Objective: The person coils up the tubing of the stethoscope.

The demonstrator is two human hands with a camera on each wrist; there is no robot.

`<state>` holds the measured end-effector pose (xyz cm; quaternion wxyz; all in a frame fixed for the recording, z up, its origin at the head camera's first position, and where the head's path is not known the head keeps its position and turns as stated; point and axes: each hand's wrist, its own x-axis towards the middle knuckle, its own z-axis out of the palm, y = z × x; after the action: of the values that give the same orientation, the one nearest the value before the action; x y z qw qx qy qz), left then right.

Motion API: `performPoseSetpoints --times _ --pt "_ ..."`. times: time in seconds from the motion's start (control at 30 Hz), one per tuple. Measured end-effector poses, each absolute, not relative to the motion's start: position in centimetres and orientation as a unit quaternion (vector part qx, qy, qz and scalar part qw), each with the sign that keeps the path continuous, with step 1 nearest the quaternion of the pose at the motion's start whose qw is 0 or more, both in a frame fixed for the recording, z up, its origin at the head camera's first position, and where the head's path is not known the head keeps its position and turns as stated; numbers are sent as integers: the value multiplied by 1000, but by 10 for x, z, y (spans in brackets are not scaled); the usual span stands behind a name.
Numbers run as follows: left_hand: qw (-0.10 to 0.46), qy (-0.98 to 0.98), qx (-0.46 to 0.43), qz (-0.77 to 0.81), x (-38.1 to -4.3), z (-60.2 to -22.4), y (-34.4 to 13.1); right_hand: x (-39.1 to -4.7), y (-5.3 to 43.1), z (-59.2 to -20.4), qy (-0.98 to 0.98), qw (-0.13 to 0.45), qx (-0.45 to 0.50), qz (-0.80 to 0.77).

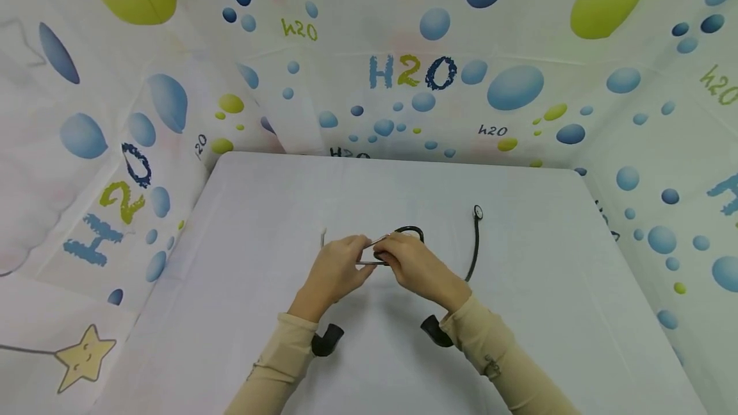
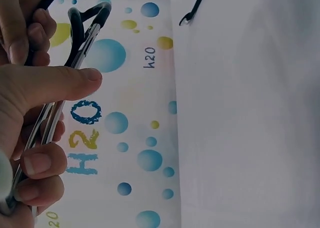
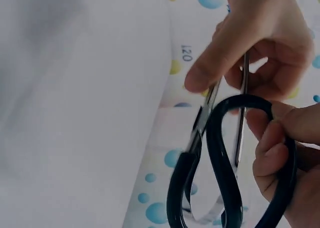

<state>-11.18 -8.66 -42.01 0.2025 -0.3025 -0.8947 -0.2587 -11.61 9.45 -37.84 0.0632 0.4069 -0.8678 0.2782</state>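
A stethoscope with black tubing (image 3: 220,158) and metal ear tubes (image 2: 56,112) is held up over the table between both hands. My left hand (image 1: 337,266) grips the ear tubes, its fingers curled round them and its thumb stretched along them in the left wrist view. Close beside it, my right hand (image 1: 419,266) pinches the black tubing, which bends in a loop near the fingers. One ear tube's end (image 1: 323,235) pokes up behind the left hand. From behind the right hand, the tubing runs out to the round chest piece (image 1: 478,212) on the right.
A white-covered table (image 1: 536,261) spreads under the hands. Around it hangs a pale curtain (image 1: 346,75) printed with blue and green drops and H2O lettering. Black pieces (image 1: 327,340) sit at both wrists, beside the beige sleeves (image 1: 277,357).
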Motion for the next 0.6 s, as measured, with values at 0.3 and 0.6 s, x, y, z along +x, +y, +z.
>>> performPoseSetpoints --times 0.3,0.6 --pt "207 -893 -301 -264 -113 -417 -86 -122 105 -380 -885 97 372 263" --pt "192 -891 -304 -276 -111 -411 -83 -128 109 -388 -851 204 402 270"
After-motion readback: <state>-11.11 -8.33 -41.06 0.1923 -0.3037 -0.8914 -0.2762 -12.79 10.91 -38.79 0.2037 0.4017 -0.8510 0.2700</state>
